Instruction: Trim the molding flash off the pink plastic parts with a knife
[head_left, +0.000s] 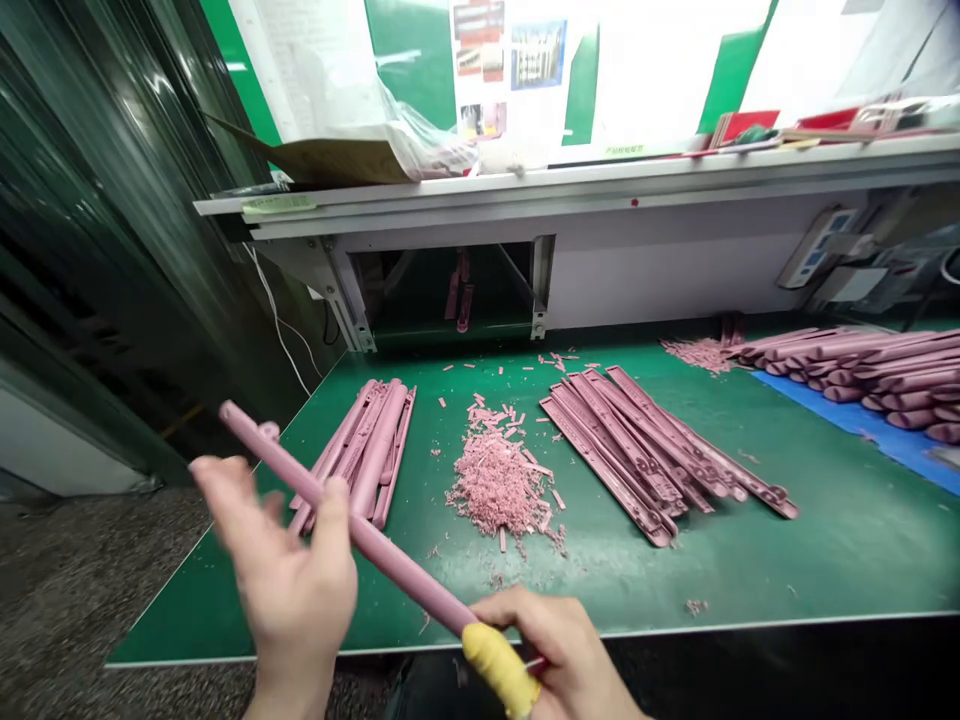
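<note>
A long, rounded pink plastic piece (409, 572) slants across the near left of the table, held up in the air. My right hand (559, 640) is closed round its lower end; a yellow covering (499, 668) wraps what looks like the thumb. A small dark red bit shows beside that thumb, its kind hidden. My left hand (296, 575) is open, fingers spread and slightly blurred, with the thumb crossing in front of the pink piece. Behind it lies a bundle of similar pink pieces (386, 440).
A heap of pink scraps (499, 480) lies mid-table. To its right are more pink pieces (630, 450), hollow side showing. A larger stack (862, 370) rests on a blue sheet (847, 415) at far right. A shelf (585, 185) spans the back above an opening (420, 290).
</note>
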